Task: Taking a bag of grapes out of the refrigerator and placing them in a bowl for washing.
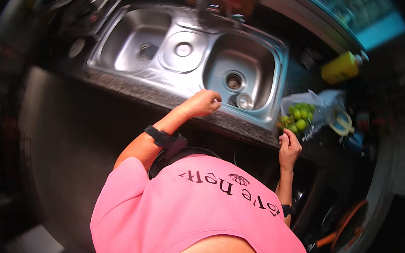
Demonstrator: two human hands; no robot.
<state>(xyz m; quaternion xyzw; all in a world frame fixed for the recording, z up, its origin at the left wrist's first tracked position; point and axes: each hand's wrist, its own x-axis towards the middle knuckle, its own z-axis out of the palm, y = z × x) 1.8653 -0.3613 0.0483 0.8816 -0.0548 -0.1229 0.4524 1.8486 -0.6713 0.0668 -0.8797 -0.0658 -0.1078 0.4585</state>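
My left hand (pixel 204 103) hovers at the front rim of the stainless steel double sink (pixel 181 78), beside the right basin (pixel 264 64). Its fingers curl loosely; no object shows in them, though the palm side is hidden. At the counter's front edge, the fingertips of my right hand (pixel 289 150) are drawn together just below a bunch of green grapes (pixel 301 116). Whether they pinch a grape or the bag is not clear. The grapes lie in an opened clear plastic bag (pixel 300 97) right of the sink. A metal sink strainer (pixel 245 101) rests inside the right basin, near its drain (pixel 234 81).
A round steel lid (pixel 183 51) sits between the basins, and the faucet (pixel 202 2) rises behind. Right of the sink stand a yellow pump bottle (pixel 340 68) and a pale ring-shaped handle (pixel 340 122). A dish rack (pixel 85 6) is at the left. An orange-rimmed pan (pixel 349 227) is lower right.
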